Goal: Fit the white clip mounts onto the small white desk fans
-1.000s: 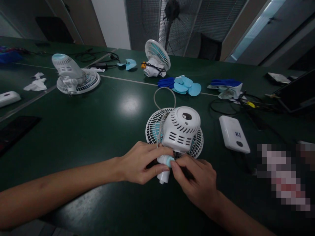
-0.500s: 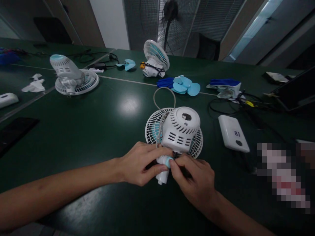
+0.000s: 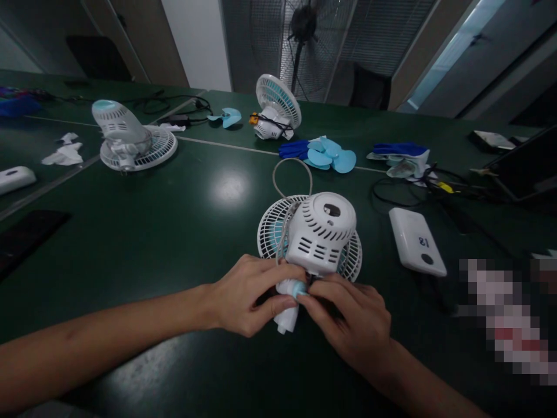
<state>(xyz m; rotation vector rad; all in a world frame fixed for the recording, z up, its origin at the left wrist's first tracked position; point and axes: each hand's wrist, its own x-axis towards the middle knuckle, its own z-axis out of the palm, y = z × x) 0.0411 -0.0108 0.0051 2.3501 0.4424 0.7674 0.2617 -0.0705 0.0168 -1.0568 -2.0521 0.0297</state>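
Observation:
A small white electric fan [image 3: 324,232] lies grille-down on the green table in front of me, its vented motor housing upward. Light blue blades show through the grille. At its near side is a white neck joint with a light blue knob [image 3: 298,289]. My left hand [image 3: 256,293] pinches the white part of this joint between thumb and fingers. My right hand [image 3: 350,310] has its thumb and fingertips closed on the light blue knob. A grey cord [image 3: 292,160] loops up behind the fan.
Two more small fans, one at the left [image 3: 130,139] and one at the back [image 3: 276,107], stand on the table [image 3: 195,215]. Light blue blades [image 3: 331,154], gloves [image 3: 400,155], a white power bank [image 3: 418,241], a black phone [image 3: 30,235] and cables lie around.
My right hand has turned slightly at the light blue knob, which now points a little more to the right. My left hand keeps its hold. The whole view has shifted slightly.

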